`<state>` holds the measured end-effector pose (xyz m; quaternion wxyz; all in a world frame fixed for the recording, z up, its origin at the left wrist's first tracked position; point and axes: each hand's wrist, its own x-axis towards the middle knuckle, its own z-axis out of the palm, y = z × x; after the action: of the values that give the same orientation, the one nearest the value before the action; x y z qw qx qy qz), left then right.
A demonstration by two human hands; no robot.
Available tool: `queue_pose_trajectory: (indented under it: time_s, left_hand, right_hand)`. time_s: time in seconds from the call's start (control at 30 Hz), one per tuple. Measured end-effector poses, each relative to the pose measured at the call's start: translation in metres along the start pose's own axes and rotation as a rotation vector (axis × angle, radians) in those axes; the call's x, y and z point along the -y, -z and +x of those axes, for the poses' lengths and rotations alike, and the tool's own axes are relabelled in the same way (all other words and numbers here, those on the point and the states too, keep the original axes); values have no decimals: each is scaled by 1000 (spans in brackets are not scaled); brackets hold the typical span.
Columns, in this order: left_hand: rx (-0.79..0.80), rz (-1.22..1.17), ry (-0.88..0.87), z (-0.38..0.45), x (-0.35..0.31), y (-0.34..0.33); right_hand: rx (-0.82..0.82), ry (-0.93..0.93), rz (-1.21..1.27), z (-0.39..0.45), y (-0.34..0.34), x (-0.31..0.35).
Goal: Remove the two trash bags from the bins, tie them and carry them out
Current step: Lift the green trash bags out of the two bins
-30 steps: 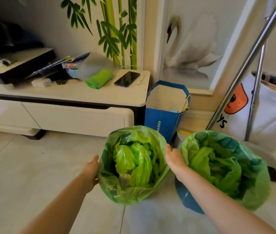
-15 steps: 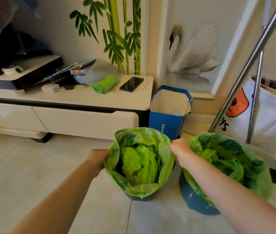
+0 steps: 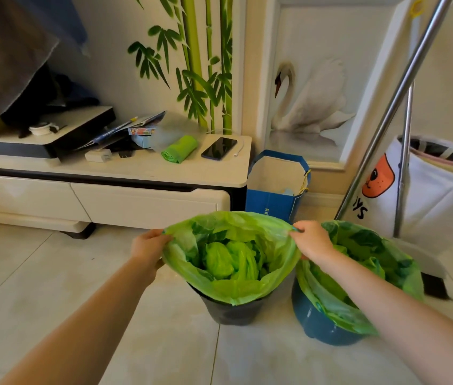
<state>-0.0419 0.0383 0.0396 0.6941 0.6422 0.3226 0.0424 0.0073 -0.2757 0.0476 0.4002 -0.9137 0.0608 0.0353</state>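
Observation:
Two bins stand side by side on the tiled floor. The left, dark grey bin (image 3: 232,312) holds a green trash bag (image 3: 236,289) with crumpled green waste inside. My left hand (image 3: 149,245) pinches the bag's left rim and my right hand (image 3: 312,240) pinches its right rim; the rim is lifted above the bin and stretched wide. The right, blue bin (image 3: 319,326) holds a second green trash bag (image 3: 372,254), its rim still folded over the bin edge, partly behind my right forearm.
A low white TV cabinet (image 3: 147,201) stands behind, carrying a phone (image 3: 219,148), a roll of green bags (image 3: 179,149) and papers. A blue paper bag (image 3: 275,187) sits behind the bins. Metal rack legs (image 3: 403,168) and a white laundry bag (image 3: 428,195) stand at right.
Both hands closed on the left bag's rim and pulled it up and outward off the dark bin. The camera moved closer and lower.

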Motion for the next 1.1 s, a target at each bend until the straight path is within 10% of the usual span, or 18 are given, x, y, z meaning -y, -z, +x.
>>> queue_pose_trajectory:
  time_s: [0.23, 0.67, 1.1]
  left_hand:
    - [-1, 405, 79, -20, 12, 48]
    - [-59, 143, -193, -48, -40, -24]
    - [-81, 238, -50, -39, -36, -2]
  right_hand:
    - [71, -177, -16, -38, 33, -9]
    - [-144, -383, 828, -16, 55, 47]
    - [97, -246, -122, -15, 25, 5]
